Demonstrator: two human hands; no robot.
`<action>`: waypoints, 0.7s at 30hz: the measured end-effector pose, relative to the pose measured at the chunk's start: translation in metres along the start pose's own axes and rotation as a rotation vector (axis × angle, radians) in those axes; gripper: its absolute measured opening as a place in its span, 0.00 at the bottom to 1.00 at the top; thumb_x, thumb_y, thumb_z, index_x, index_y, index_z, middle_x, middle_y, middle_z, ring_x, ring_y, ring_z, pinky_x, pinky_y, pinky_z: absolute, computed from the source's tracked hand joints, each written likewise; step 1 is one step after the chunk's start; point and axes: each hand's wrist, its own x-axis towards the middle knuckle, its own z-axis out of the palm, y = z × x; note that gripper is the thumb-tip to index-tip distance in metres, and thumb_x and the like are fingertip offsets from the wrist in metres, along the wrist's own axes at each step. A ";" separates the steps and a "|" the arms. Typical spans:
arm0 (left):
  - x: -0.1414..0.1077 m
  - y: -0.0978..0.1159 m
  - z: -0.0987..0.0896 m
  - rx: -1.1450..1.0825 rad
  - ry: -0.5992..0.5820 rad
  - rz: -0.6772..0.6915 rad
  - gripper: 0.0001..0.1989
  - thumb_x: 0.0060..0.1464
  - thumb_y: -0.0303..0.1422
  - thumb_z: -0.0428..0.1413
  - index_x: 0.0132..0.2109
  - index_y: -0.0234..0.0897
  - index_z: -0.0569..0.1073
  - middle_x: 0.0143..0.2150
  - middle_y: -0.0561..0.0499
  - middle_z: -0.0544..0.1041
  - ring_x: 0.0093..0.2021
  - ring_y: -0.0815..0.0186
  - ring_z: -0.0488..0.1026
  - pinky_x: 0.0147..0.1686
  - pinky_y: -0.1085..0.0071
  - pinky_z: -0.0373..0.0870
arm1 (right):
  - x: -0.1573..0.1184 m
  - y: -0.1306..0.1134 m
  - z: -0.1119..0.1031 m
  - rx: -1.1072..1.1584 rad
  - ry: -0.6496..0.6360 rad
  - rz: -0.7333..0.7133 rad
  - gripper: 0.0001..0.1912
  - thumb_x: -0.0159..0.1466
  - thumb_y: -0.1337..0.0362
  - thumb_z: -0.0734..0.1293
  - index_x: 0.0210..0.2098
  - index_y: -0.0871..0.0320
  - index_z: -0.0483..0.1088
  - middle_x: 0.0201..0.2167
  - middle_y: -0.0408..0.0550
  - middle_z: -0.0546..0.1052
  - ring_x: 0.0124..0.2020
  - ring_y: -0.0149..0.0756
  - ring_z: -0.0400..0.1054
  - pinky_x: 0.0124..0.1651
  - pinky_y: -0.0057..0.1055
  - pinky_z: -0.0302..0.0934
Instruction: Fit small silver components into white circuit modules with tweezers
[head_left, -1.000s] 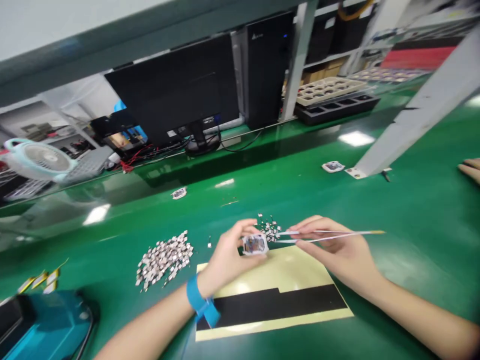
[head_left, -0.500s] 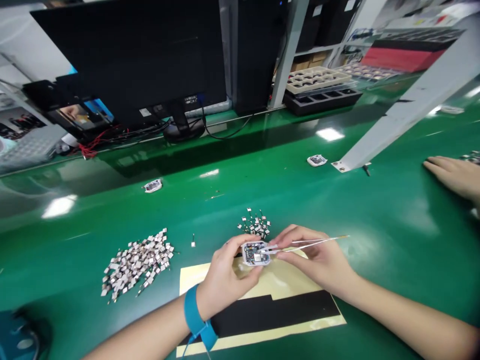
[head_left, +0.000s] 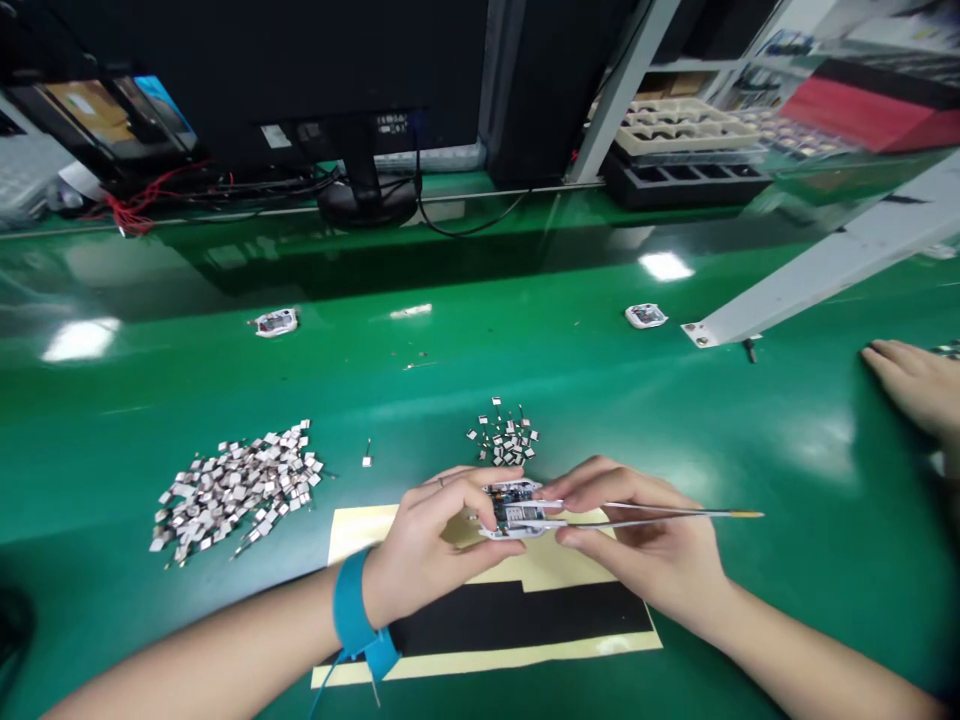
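Note:
My left hand [head_left: 431, 535], with a blue strap [head_left: 354, 608] round its wrist, is closed on a small white housing with a circuit board inside [head_left: 517, 512]. Thumb and fingers grip its edges. Between the thumb and fingers of my right hand [head_left: 645, 530] is a pair of metal tweezers [head_left: 675, 513]. The tweezer tips reach over the board's right side; whether they pinch a part is too small to tell. Beneath both hands lies a yellow sheet with black areas [head_left: 577, 570]. Just beyond the housing sits a small cluster of square parts with short leads [head_left: 510, 438].
A large pile of similar parts [head_left: 240, 485] lies at left, with a single part [head_left: 367, 460] beside it. Two more white housings [head_left: 277, 322] sit farther back. A slanted metal post [head_left: 810, 270] stands at right, near another person's hand [head_left: 911, 385]. A monitor [head_left: 300, 90] stands behind.
The camera view has shifted, tilting downward. My left thumb and fingers have shifted over the housing's left side. The tweezers now lie more level, still over the board.

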 end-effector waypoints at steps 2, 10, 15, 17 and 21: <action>-0.002 0.000 0.000 -0.041 0.006 -0.010 0.11 0.41 0.28 0.60 0.28 0.36 0.63 0.44 0.43 0.73 0.43 0.63 0.72 0.41 0.69 0.69 | 0.002 0.000 0.001 -0.007 -0.010 -0.017 0.14 0.51 0.76 0.68 0.33 0.54 0.68 0.32 0.45 0.73 0.35 0.35 0.69 0.36 0.35 0.67; -0.002 0.003 -0.002 -0.022 0.012 -0.012 0.09 0.42 0.28 0.59 0.27 0.36 0.64 0.45 0.43 0.73 0.44 0.62 0.71 0.41 0.67 0.70 | 0.000 -0.002 0.006 -0.028 0.082 -0.055 0.14 0.51 0.78 0.67 0.33 0.54 0.69 0.31 0.45 0.73 0.34 0.35 0.69 0.35 0.33 0.67; -0.001 0.002 -0.002 -0.022 0.016 0.048 0.07 0.42 0.25 0.59 0.26 0.35 0.66 0.46 0.43 0.72 0.44 0.62 0.71 0.40 0.68 0.71 | 0.000 -0.001 0.004 0.099 0.044 0.048 0.13 0.51 0.76 0.68 0.32 0.54 0.69 0.31 0.45 0.73 0.34 0.34 0.69 0.35 0.32 0.67; -0.001 0.002 -0.002 -0.017 0.013 0.057 0.07 0.42 0.25 0.59 0.26 0.35 0.66 0.46 0.42 0.72 0.44 0.62 0.71 0.40 0.68 0.71 | 0.001 -0.003 0.003 0.114 0.009 0.060 0.13 0.50 0.75 0.68 0.32 0.54 0.69 0.30 0.45 0.74 0.34 0.34 0.69 0.36 0.33 0.67; -0.001 0.002 -0.002 -0.022 0.003 0.078 0.06 0.43 0.24 0.59 0.26 0.34 0.67 0.46 0.42 0.71 0.45 0.62 0.71 0.41 0.69 0.71 | 0.002 -0.006 0.005 0.040 0.040 0.018 0.12 0.50 0.77 0.68 0.31 0.55 0.70 0.29 0.46 0.74 0.33 0.35 0.70 0.35 0.32 0.67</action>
